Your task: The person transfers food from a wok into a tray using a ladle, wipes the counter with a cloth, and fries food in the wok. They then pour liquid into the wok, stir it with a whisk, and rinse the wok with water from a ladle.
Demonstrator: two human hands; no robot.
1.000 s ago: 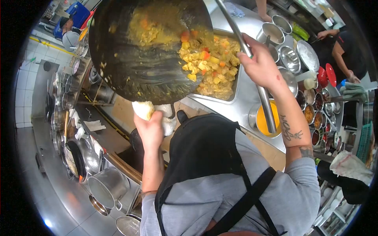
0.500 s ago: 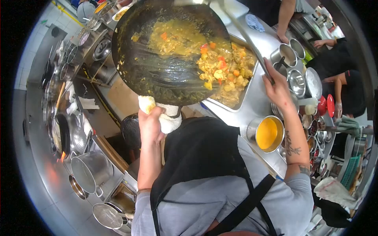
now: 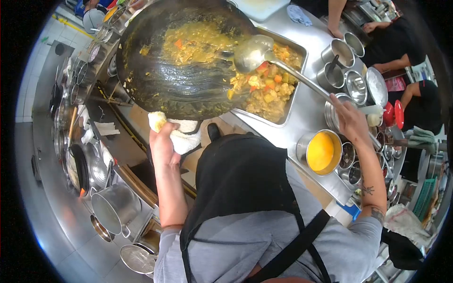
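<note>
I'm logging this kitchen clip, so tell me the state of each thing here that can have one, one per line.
Large black wok: tilted over the tray, smeared with yellow sauce.
Rectangular steel tray: partly filled with yellow curry.
Long steel ladle: bowl at the wok's rim, over the tray.
White cloth: wrapped at the wok's handle.
Left hand: gripping the cloth.
Right hand: gripping the ladle handle.
Round steel pot: full of orange-yellow liquid.
</note>
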